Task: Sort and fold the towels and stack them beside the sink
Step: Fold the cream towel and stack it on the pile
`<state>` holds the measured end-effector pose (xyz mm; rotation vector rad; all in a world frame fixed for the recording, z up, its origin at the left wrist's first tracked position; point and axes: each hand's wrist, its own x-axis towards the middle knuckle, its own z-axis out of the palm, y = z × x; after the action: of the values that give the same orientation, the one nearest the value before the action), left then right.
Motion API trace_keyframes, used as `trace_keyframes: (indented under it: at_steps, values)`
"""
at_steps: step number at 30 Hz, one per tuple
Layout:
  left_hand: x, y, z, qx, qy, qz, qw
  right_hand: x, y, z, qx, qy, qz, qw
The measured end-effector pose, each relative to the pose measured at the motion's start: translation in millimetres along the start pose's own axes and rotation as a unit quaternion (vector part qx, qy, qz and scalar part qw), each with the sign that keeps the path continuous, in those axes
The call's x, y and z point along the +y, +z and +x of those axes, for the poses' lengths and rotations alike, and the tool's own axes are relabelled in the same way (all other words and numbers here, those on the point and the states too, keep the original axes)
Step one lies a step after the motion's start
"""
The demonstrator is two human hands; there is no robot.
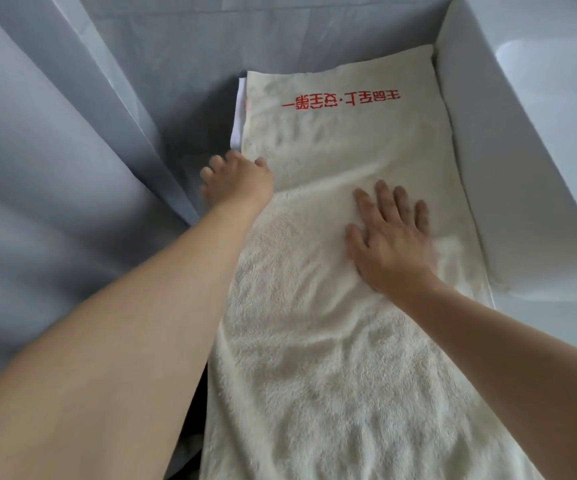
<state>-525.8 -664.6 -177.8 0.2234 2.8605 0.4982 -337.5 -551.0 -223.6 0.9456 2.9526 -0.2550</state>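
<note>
Cream towel [314, 341] runs from your body up narrow ledge beside white sink [539, 150]. Your right hand [392, 237] lies flat on towel, fingers straight and spread. Your left hand [236, 181] sits at towel's left edge, fingers curled, grip perhaps on hem, blurred. Red lettering [341, 99] at far end. Grey curtain [55, 150] at left.

We find one line of writing: red Chinese characters printed across the far end of the cream terry-cloth towel [345, 140]. From our side they stand upside down, with a dot in the middle of the row, and we cannot read the individual characters with certainty.
</note>
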Motion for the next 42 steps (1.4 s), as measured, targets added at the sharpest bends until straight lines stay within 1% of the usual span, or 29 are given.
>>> trace_keyframes:
  at_steps: [4,8,10,14,15,17,18,20,21,23,24,25,26,27,28,29,30,34,39,42]
  values:
    - [11,3,28,0.021,-0.043,0.008,0.999,1,-1,0,-0.001,0.0,0.005,1.0]
    - [7,5,35,0.053,0.014,0.051,0.997,0,-2,-1,0.001,-0.002,0.011,1.0]
    - [6,8,39,0.054,0.021,0.057,0.997,0,-2,-2,0.002,-0.003,0.015,1.0]
    - [8,7,53,0.017,-0.001,0.004,1.0,0,-2,-1,0.004,-0.004,0.022,1.0]
    - [8,4,55,0.021,-0.001,-0.02,1.0,0,-2,-2,0.004,-0.005,0.023,1.0]
    - [8,-3,60,0.06,0.002,-0.052,0.997,0,-2,-2,0.007,-0.006,0.025,1.0]
    - [7,-8,60,0.089,0.007,-0.051,0.995,0,-3,-3,0.008,-0.006,0.027,1.0]
    - [8,-13,54,0.152,0.041,-0.029,0.987,0,-3,-2,0.008,-0.006,0.028,1.0]
    - [8,-15,46,0.182,0.075,-0.023,0.98,0,-3,-2,0.007,-0.005,0.028,1.0]
    - [5,-11,18,0.221,0.183,-0.03,0.957,0,-4,-2,0.002,-0.006,0.027,1.0]
    - [0,-5,-2,0.218,0.248,-0.032,0.943,0,-4,-2,0.0,-0.007,0.027,1.0]
    - [-9,4,-25,0.199,0.305,-0.023,0.931,0,-5,-2,-0.001,-0.007,0.029,1.0]
    - [-21,15,-48,0.168,0.347,0.004,0.923,0,-5,-2,-0.001,-0.007,0.031,0.999]
    - [-34,25,-69,0.117,0.366,0.043,0.922,0,-5,-2,0.001,-0.007,0.033,0.999]
    - [-46,35,-88,0.057,0.357,0.084,0.928,0,-4,-2,0.003,-0.007,0.034,0.999]
    - [-57,42,-100,0.013,0.337,0.115,0.934,0,-4,-2,0.005,-0.007,0.034,0.999]
    - [-64,47,-106,-0.009,0.319,0.134,0.938,0,-4,-2,0.007,-0.007,0.034,0.999]
    - [-63,51,-103,-0.02,0.298,0.162,0.941,1,-3,0,0.022,-0.007,0.044,0.999]
    - [-62,52,-104,-0.026,0.283,0.177,0.942,6,-11,-10,0.056,-0.007,0.125,0.991]
    - [-58,50,-101,-0.04,0.275,0.186,0.942,18,-19,-39,0.072,-0.036,0.083,0.993]
